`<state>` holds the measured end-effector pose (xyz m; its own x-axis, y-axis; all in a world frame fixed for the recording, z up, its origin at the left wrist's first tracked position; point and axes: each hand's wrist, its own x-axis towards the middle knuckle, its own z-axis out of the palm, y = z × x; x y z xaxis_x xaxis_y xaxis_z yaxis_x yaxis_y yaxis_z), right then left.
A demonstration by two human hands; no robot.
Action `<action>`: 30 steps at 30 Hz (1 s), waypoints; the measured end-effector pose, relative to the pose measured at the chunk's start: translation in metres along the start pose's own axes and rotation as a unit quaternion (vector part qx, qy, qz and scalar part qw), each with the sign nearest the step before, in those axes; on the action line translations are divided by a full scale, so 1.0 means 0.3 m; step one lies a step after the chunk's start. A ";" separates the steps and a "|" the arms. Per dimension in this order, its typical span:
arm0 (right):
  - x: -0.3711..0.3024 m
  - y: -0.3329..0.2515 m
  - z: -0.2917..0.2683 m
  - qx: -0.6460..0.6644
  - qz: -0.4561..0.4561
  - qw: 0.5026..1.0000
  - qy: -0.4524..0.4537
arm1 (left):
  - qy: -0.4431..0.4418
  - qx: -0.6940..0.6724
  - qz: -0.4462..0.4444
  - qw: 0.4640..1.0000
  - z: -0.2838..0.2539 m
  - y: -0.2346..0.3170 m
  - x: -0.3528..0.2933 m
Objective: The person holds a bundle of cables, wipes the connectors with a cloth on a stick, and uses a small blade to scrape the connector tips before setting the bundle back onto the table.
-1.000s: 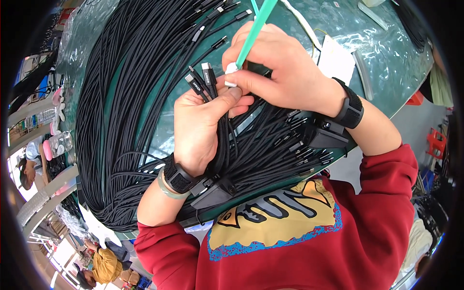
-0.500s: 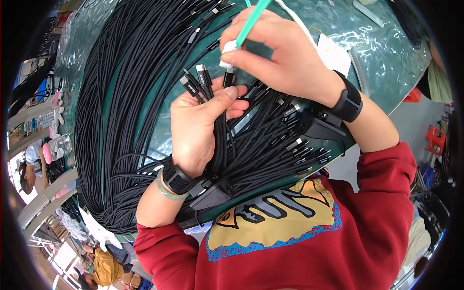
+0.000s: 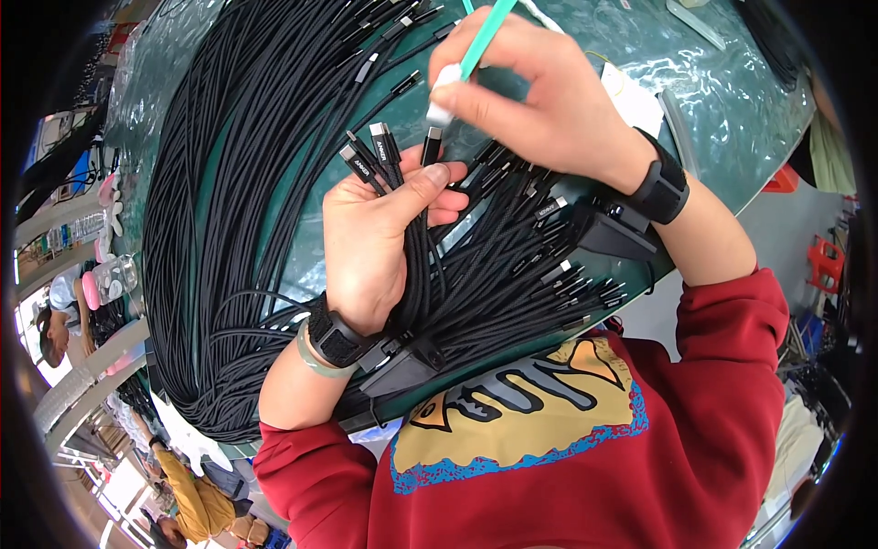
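Several black braided charging cables [image 3: 416, 252] run through my left hand [image 3: 370, 242], which is closed around them. Their USB-C plugs stick up past my fingers. One cable's plug [image 3: 433, 145] stands upright between thumb and fingers, its metal tip bare; two more plugs [image 3: 380, 144] lean to its left. My right hand [image 3: 562, 114] pinches a flat green stick [image 3: 487, 38] together with a white wad [image 3: 445, 91], perhaps cloth, at its lower end. The wad sits just above the upright plug, with a small gap between them.
A large looped bundle of black cables [image 3: 197, 229] covers the left of the green table [image 3: 722, 119]. More cable ends [image 3: 558, 274] lie under and right of my hands. A white paper [image 3: 634, 105] lies beyond my right wrist. Red stools [image 3: 825, 263] stand on the floor at right.
My right hand has lifted slightly up and right, taking the white wad off the upright plug, whose metal tip now shows. My left hand holds nearly still.
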<state>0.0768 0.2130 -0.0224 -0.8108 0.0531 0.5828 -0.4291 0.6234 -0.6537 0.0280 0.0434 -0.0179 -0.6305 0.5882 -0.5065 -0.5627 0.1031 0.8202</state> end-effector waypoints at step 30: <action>-0.002 0.013 0.008 0.087 -0.045 0.995 -0.018 | -0.153 -0.167 -0.071 0.971 -0.059 0.008 0.020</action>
<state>0.0746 0.2136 -0.0263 -0.7786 -0.0261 0.6270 -0.5598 0.4803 -0.6752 0.0134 0.0328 -0.0237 -0.3749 0.8031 -0.4630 -0.8062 -0.0358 0.5906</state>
